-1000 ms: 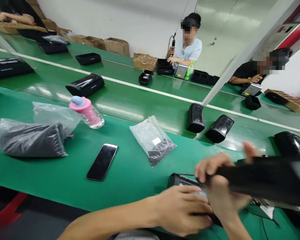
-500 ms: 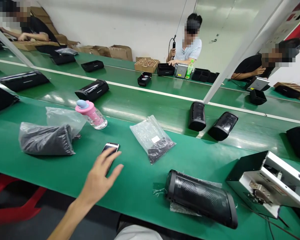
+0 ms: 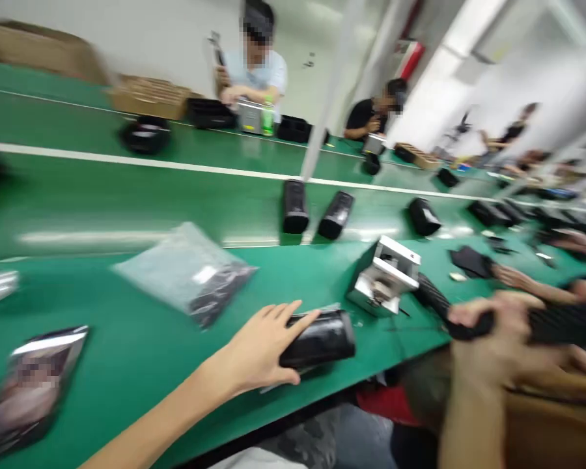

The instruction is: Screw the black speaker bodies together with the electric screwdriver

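Observation:
My left hand point(image 3: 268, 345) is over the left end of a black cylinder-like speaker point(image 3: 325, 339) lying on the green table. Its fingers are stretched apart, the thumb along the near side; whether it presses on the speaker I cannot tell. At the right, my right hand point(image 3: 493, 319), blurred, is closed around a long black textured strip point(image 3: 566, 324). Left of the speaker lies a clear plastic bag point(image 3: 190, 270) with dark contents. A phone point(image 3: 34, 387) lies at the lower left.
A silver-and-black machine point(image 3: 383, 277) stands behind the speaker. More speakers point(image 3: 295, 207) rest on the green line point(image 3: 215, 202). A person point(image 3: 256, 71) sits across, and a co-worker's hand point(image 3: 515, 279) reaches in at right. A pole point(image 3: 325, 98) rises beyond the line.
The view has swung right. My left hand has gone from beside the phone to the speaker. My right hand with the black strip has come into view.

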`<state>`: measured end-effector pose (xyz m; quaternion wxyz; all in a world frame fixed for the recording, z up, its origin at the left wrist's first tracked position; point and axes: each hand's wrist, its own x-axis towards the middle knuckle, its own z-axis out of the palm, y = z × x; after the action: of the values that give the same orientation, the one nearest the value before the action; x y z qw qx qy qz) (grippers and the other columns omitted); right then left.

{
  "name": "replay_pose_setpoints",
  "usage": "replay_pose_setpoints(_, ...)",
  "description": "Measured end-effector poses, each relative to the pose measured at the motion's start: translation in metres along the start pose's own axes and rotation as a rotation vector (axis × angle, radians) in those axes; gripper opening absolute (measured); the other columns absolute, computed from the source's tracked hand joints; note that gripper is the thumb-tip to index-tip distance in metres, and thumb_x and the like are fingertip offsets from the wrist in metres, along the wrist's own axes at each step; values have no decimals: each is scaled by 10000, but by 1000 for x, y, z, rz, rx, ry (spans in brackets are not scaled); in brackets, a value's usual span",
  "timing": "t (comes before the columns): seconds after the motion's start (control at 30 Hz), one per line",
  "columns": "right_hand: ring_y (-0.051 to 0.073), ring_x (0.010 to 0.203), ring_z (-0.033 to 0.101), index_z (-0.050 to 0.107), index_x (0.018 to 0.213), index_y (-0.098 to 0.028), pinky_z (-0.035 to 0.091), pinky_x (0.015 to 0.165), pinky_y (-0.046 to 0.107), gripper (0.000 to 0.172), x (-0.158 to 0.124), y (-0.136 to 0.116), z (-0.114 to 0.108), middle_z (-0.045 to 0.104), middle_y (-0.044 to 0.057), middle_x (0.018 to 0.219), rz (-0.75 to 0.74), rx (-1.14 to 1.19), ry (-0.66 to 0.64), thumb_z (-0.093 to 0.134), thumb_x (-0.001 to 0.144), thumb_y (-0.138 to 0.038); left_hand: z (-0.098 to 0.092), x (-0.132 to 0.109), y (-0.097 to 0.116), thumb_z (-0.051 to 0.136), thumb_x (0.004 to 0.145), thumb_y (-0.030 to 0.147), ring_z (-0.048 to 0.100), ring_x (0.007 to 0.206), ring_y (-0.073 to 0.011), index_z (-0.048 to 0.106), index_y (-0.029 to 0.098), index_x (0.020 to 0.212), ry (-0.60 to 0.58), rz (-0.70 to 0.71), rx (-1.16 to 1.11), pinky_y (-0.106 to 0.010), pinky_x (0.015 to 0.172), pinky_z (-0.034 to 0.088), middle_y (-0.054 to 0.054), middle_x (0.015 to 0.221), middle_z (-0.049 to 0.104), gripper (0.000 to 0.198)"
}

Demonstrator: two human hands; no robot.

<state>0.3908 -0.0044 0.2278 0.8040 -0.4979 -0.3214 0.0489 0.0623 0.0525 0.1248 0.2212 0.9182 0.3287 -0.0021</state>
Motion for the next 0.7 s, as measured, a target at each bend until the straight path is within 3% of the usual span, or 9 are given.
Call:
replay_pose_setpoints(0.07, 142, 374, 494, 584, 966, -295, 488, 409, 264, 413, 11, 6, 5, 557, -131, 520, -100, -47, -17, 923, 847, -499, 12, 0, -10, 899, 933, 482, 695, 1514, -463, 358, 458, 1844, 23, 2, 65, -594, 1208, 607, -151, 1811, 557, 1060)
replay_pose_setpoints(0.2, 101, 426, 572, 497, 1084, -328, 503, 436, 255, 427, 32, 29, 24, 648, -124, 790, -200, -17, -97, 878, 967, -482, 39, -2, -36, 678, 1029, 423, 794, 1347, -439, 492, 485, 1781, 251, 76, 210, -564, 1022, 703, -121, 1686, 689, 777)
replay_pose_setpoints(0.3, 106, 421, 570, 484, 1100, -328, 494, 436, 274, 407, 36, 45, 41, 636, -116, 786, -248, -19, -154, 851, 991, -466, 47, -7, -44, 625, 1064, 469, 827, 1242, -428, 535, 480, 1757, 345, 75, 236, -538, 916, 726, -125, 1623, 731, 699)
replay_pose_setpoints(0.43, 108, 422, 553, 469, 1125, -320, 486, 457, 278, 404, 30, 69, 56, 604, -130, 728, -210, -86, -219, 822, 981, -454, 45, -9, -44, 639, 1083, 499, 815, 1268, -421, 516, 487, 1766, 349, 86, 265, -530, 948, 719, -116, 1655, 708, 694)
replay_pose_setpoints(0.57, 103, 407, 536, 491, 1117, -313, 490, 434, 270, 435, 16, 74, 47, 578, -140, 708, -93, -117, -282, 835, 966, -531, 45, -9, -43, 666, 1074, 526, 812, 1273, -446, 498, 475, 1778, 349, 85, 303, -568, 952, 719, -134, 1671, 696, 725)
replay_pose_setpoints(0.7, 86, 388, 521, 532, 1181, -308, 482, 410, 261, 429, -1, 50, 27, 591, -138, 763, -22, -65, -319, 868, 969, -471, 48, -11, -38, 650, 1100, 519, 801, 1304, -431, 464, 467, 1799, 339, 99, 305, -557, 983, 714, -134, 1687, 683, 725)
